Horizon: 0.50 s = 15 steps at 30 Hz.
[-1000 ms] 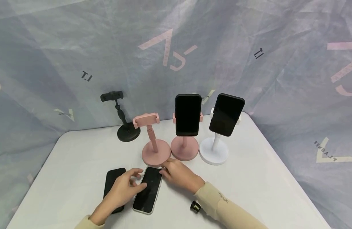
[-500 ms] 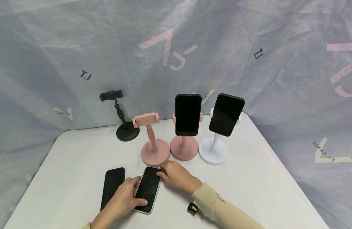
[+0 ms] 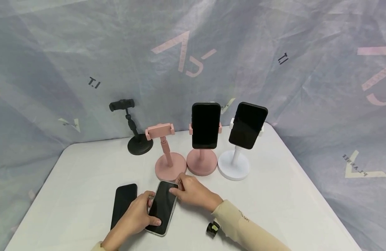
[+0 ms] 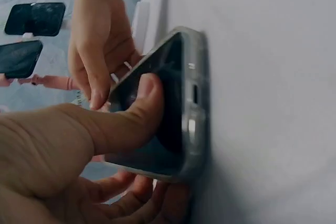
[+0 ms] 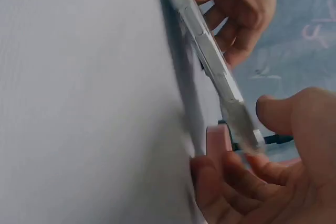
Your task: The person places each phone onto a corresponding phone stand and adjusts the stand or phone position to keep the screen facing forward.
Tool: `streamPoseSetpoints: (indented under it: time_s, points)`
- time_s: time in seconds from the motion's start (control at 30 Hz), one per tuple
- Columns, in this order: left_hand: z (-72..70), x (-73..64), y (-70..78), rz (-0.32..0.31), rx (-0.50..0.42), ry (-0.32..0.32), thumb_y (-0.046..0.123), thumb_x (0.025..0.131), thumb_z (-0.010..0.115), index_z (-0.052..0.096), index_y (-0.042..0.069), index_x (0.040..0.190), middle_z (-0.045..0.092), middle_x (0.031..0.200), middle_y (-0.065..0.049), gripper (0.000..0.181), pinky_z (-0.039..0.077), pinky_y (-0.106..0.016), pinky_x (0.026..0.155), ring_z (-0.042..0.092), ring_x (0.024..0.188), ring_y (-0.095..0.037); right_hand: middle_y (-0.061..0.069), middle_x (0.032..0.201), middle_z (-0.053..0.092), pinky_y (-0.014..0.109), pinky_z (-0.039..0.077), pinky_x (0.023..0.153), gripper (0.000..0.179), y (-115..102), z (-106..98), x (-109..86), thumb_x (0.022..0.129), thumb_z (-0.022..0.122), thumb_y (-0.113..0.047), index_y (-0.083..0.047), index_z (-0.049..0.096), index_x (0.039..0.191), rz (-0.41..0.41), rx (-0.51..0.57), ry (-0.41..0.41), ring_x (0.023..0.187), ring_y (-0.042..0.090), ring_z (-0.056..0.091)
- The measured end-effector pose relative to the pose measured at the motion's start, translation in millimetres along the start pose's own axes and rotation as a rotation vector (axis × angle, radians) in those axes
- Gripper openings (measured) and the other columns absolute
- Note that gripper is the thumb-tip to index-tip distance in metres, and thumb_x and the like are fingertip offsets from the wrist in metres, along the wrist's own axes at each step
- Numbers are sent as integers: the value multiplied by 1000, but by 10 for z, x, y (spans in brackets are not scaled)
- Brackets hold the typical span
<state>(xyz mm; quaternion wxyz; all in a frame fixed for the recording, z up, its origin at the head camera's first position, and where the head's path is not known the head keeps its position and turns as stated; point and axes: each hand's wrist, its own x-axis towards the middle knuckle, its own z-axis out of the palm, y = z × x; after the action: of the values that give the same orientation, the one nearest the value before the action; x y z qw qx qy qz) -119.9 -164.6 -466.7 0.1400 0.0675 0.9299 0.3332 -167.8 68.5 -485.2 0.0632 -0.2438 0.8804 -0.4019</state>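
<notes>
A smartphone (image 3: pixel 163 205) in a clear case lies screen up between both hands. My left hand (image 3: pixel 134 217) grips its lower left side, with the thumb pressed on the screen and the fingers along the edge, curling beneath in the left wrist view. At the top right corner my right hand (image 3: pixel 194 192) pinches the phone, thumb on the screen side and fingers behind. The right wrist view shows the phone's side (image 5: pixel 215 64) slanting, its top end raised off the white table (image 5: pixel 94 103). Just beyond stands a pink phone stand (image 3: pixel 160 131) with nothing in its clamp.
A second black phone (image 3: pixel 124 202) lies left, partly behind my left forearm. An unfilled black stand (image 3: pixel 140 145) is at the back. Another pink stand (image 3: pixel 202 164) and a white stand (image 3: pixel 233 166) each hold a phone. A small black device (image 3: pixel 213 229) is by my right sleeve.
My left hand has slid down to the phone's lower left side and taken hold, thumb on the screen. My right thumb has come over the screen's corner, and the phone's top end has risen slightly.
</notes>
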Motion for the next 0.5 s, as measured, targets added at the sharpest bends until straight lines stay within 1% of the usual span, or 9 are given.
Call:
streamPoseSetpoints:
  time_s: [0.07,0.1,0.17,0.23,0.3,0.37,0.43,0.5]
  points:
    - [-18,-20,-6,-10,-46,-14,14,57,101,53,1,133,57,92,-3,90,44,-31,66,50,75,-16,-7,75,56,19,45,61,26,-31,-4,-5,102,67,-30,-11,52,110,27,113,-55,61,2,54]
    - [-25,-28,-12,-5,-67,-25,13,58,100,50,1,133,60,92,-3,91,45,-31,67,52,75,-16,-6,75,59,19,46,62,27,-51,-4,-6,103,66,-30,-11,50,113,47,166,-79,61,4,58]
    - [-31,-41,-22,14,-122,-53,11,61,99,44,1,132,65,88,-5,90,47,-32,67,56,74,-17,-3,74,65,20,50,62,29,-103,-11,-2,104,64,-28,-9,47,118,92,278,-110,62,12,66]
    - [-29,-51,-26,39,-176,-76,11,64,97,41,0,133,67,83,-5,89,48,-31,66,60,73,-17,2,72,69,24,54,61,30,-159,-22,3,105,62,-25,-6,46,123,113,362,-116,62,24,72]
    - [-21,-56,-18,68,-207,-79,12,67,96,41,0,135,71,88,-6,88,51,-29,67,65,77,-16,4,73,71,27,57,61,30,-215,-38,10,105,61,-23,-4,49,125,109,396,-102,63,31,73]
    - [-10,-59,3,76,-227,-62,13,68,95,44,2,137,73,100,-7,86,54,-28,70,69,85,-16,2,76,70,28,58,58,27,-268,-62,10,106,60,-23,-5,54,125,86,388,-81,62,32,73]
    - [-7,-64,40,80,-223,-39,15,69,95,49,6,137,72,111,-6,83,55,-29,76,70,93,-15,0,80,68,28,57,56,23,-312,-90,3,107,58,-25,-8,59,122,55,344,-60,62,27,72]
    - [-13,-69,86,84,-231,-22,16,70,95,52,9,137,71,119,-6,80,56,-30,80,70,99,-14,-2,83,66,27,55,55,23,-356,-127,-13,108,57,-27,-11,61,123,34,312,-33,61,19,69]
